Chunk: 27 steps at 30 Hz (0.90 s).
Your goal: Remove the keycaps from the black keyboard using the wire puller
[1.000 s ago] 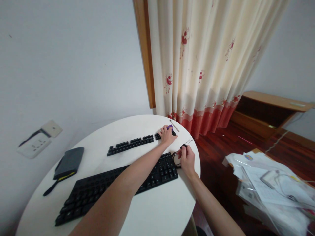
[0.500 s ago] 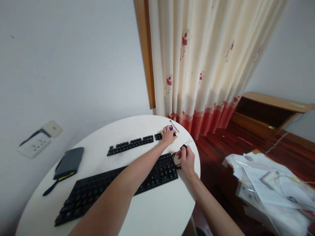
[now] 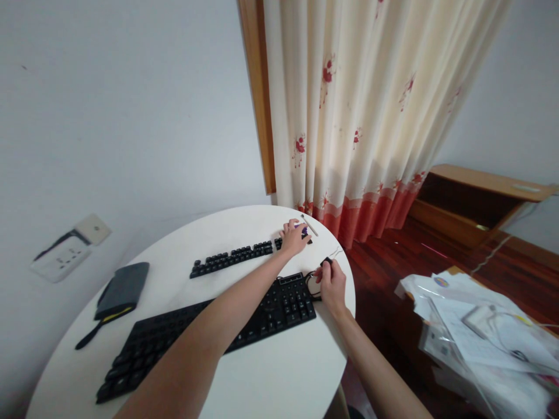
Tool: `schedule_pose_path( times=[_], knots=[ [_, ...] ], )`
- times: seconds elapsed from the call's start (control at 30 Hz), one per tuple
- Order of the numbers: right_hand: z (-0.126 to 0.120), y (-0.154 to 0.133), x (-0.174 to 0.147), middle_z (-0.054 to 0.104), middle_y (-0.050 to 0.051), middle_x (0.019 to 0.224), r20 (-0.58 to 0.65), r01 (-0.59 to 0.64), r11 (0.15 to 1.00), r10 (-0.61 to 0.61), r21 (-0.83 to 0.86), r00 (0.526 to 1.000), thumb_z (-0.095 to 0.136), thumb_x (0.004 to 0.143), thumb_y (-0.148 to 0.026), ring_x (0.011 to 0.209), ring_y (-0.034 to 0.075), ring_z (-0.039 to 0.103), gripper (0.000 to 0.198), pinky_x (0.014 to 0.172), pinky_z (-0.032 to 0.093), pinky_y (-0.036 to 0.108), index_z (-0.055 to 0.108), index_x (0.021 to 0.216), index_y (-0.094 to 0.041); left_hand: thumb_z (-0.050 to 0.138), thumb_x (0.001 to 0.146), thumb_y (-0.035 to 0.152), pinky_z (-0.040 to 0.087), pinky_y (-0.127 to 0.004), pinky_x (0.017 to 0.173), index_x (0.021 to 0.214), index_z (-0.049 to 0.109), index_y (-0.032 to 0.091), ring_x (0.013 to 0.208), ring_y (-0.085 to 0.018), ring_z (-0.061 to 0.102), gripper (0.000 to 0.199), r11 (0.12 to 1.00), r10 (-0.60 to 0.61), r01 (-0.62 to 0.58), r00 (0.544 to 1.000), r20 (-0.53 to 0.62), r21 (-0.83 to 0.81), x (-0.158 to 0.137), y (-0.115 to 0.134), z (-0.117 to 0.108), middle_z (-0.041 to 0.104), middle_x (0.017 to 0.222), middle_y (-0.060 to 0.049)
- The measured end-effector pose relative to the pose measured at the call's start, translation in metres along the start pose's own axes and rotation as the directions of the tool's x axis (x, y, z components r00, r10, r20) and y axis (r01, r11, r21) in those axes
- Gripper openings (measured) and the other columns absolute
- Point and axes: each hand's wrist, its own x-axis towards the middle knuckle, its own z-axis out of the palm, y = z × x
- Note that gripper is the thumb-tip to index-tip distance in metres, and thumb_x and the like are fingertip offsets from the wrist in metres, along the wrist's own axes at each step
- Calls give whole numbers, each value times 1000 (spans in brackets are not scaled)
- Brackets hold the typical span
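The left hand (image 3: 292,237) lies at the right end of a keycap row (image 3: 233,258) on the far side of the table (image 3: 271,372). Its fingers are curled around a small purple thing (image 3: 304,231), which peeks out between the fingertips; most of it is hidden. The right hand (image 3: 332,283) rests by the keyboard (image 3: 205,340), its thumb and forefinger pinching a small black plug (image 3: 325,261) on a cable (image 3: 309,283). What the purple thing is cannot be made out.
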Motion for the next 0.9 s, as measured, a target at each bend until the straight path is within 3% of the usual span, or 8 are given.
schedule_pose_path(
  times=[0.1, 0.2, 0.33, 0.43, 0.53, 0.63, 0.77, 0.9],
  knots=[
    [-1, -1, 0, 60, -1, 60, -3, 6, 1000, -6, -9, 1000, 41, 98, -42, 55, 16, 55, 34, 60, 41, 28, 50, 72, -22, 56, 90, 38, 36, -44, 97, 123, 59, 32, 122, -30, 39, 34, 1000, 10, -10, 999, -53, -7, -9, -13, -36, 45, 135, -7],
    [-2, -1, -1, 57, -2, 60, -4, 27, 999, -27, -18, 1000, 41, 98, -43, 56, 16, 54, 35, 61, 40, 29, 50, 72, -22, 53, 90, 30, 37, -45, 99, 118, 62, 30, 121, -29, 43, 30, 1000, 29, -29, 997, -71, -3, -33, -46, -82, 51, 130, -7],
    [-3, 1, -1, 55, -2, 61, -12, 48, 998, -49, -32, 999, 41, 98, -43, 58, 16, 52, 36, 62, 39, 29, 51, 71, -21, 43, 91, 33, 38, -42, 104, 102, 67, 25, 112, -24, 54, 28, 994, 84, -89, 994, -77, -69, -91, -115, -144, 63, 114, -5],
    [-3, 3, -2, 53, -2, 61, -21, 75, 995, -77, -64, 997, 42, 98, -42, 60, 17, 51, 35, 62, 38, 29, 51, 72, -21, 42, 89, 43, 44, -39, 102, 99, 67, 25, 106, -24, 59, 33, 995, -5, 0, 999, -46, -95, -147, -176, -174, 68, 108, -6],
    [-3, 6, -3, 53, -2, 61, -20, 88, 992, -90, -86, 996, 43, 98, -42, 60, 17, 50, 36, 62, 37, 29, 52, 72, -20, 42, 87, 51, 43, -41, 104, 99, 67, 26, 108, -26, 61, 37, 986, -130, 131, 991, 7, -106, -204, -230, -187, 70, 110, -5],
    [-3, 6, -4, 53, -2, 61, -27, 93, 990, -97, -104, 995, 44, 97, -43, 59, 17, 50, 36, 61, 37, 29, 53, 71, -20, 42, 88, 54, 38, -44, 110, 106, 67, 23, 116, -27, 59, 44, 966, -221, 217, 975, -12, -137, -252, -258, -188, 69, 118, -7],
    [-2, 0, -5, 54, -1, 62, -31, 112, 983, -118, -145, 993, 45, 96, -45, 60, 17, 50, 37, 61, 36, 30, 54, 70, -20, 35, 90, 56, 32, -45, 115, 119, 64, 23, 127, -25, 53, 52, 934, -295, 281, 955, -29, -222, -288, -258, -182, 63, 131, -7],
    [4, -14, -7, 54, -1, 60, -8, 161, 973, -165, -166, 986, 45, 96, -45, 59, 17, 50, 37, 60, 36, 30, 55, 70, -20, 32, 93, 56, 23, -43, 120, 124, 61, 19, 137, -22, 43, 57, 916, -291, 258, 954, -67, -309, -296, -246, -174, 54, 142, -8]
  ],
)
